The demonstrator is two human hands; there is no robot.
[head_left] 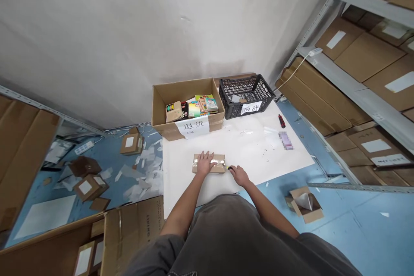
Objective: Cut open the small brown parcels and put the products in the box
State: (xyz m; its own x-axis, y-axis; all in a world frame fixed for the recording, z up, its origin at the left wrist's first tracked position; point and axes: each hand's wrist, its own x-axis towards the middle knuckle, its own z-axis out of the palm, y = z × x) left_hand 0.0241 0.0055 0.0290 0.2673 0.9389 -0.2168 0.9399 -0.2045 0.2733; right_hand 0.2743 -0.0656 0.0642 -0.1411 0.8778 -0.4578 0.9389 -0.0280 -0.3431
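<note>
A small brown cardboard box [220, 164] with shiny tape along its top lies on the white table [200, 194]. Over its left and middle part my left hand [204, 163] rests flat, fingers spread, holding nothing. My right hand [239, 176] is closed round a yellow and black box cutter [230, 167]. The cutter points left, its tip at the taped right end of the box. The blade is too small to make out clearly. Most of the cutter's handle is hidden in my fingers.
Behind stand a carton [156, 112] of small colourful packs and a black plastic crate [227, 110]. A red and black cutter [281, 121] lies at the table's right. Shelving [355, 82] with boxes flanks the right; paper scraps [145, 181] litter the floor left.
</note>
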